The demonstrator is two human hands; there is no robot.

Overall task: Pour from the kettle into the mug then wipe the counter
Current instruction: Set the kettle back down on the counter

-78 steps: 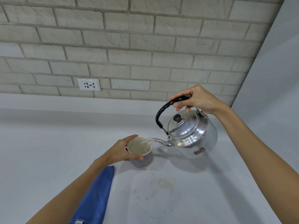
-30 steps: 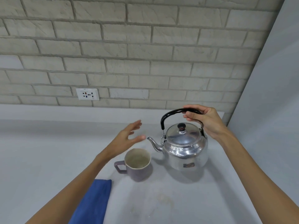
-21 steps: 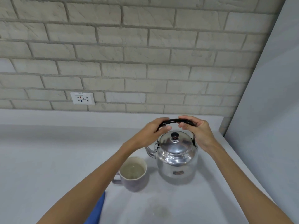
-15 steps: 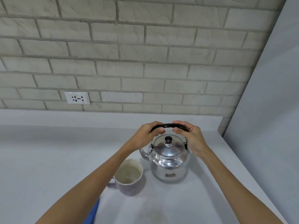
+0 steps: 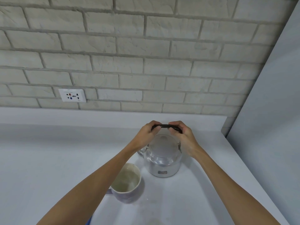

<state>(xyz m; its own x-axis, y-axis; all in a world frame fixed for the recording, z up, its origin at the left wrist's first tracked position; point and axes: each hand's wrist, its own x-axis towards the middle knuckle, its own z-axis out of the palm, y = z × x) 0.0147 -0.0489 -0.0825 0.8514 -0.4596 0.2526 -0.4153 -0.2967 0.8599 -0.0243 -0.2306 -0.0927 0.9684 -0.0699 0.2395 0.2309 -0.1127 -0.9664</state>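
A shiny metal kettle (image 5: 163,161) with a black handle stands upright on the pale counter (image 5: 48,151), its image blurred. My left hand (image 5: 146,135) and my right hand (image 5: 183,137) both grip the black handle from either side, above the lid. A greyish mug (image 5: 126,184) with a cream inside holds liquid and stands just left and in front of the kettle, partly under my left forearm. Only a sliver of the blue cloth (image 5: 89,220) shows at the bottom edge.
A brick wall with a white socket plate (image 5: 72,95) rises behind the counter. A plain grey panel (image 5: 267,111) closes off the right side. Faint stains (image 5: 152,203) mark the counter in front of the mug.
The kettle went from pouring into the mug to standing on the counter. My left hand left the mug and joined my right on the handle. The view has tilted up, hiding most of the cloth.
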